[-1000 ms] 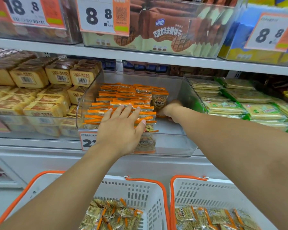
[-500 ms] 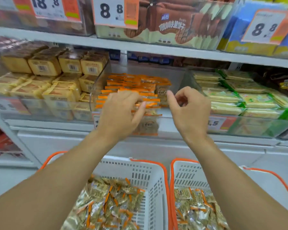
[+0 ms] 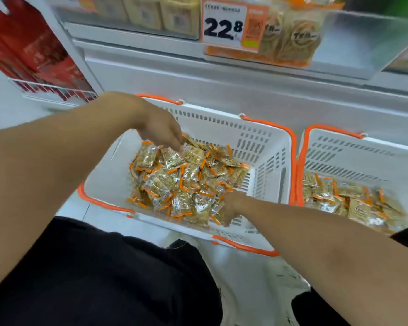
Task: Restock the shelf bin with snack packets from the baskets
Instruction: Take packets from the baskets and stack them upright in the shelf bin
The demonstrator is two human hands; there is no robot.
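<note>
- While only the head view is available, I log it alone: both hands are down in the near basket (image 3: 264, 147), white with orange handles, which sits below the shelf bin (image 3: 339, 36).
- Left hand (image 3: 160, 128) hangs over the far side of the snack packets (image 3: 186, 182), fingers pointing down and touching the top of the heap; I cannot tell whether they pinch a packet.
- Right hand (image 3: 231, 205) is pushed into the near right edge of the heap, fingers buried among wrappers; grip not visible, so I cannot tell.
- Hands are well apart, one at each end of the pile.
- Second basket (image 3: 335, 147) stands just beside, on the right, also holding packets.
- Step in hand, my judgement: gathering a fresh load. Next move calls for closing on a bunch and lifting it up to the bin.
- Writing: price tag (image 3: 224, 27) reads "22.8"; smaller print and wrapper logos are too blurred to read.
</note>
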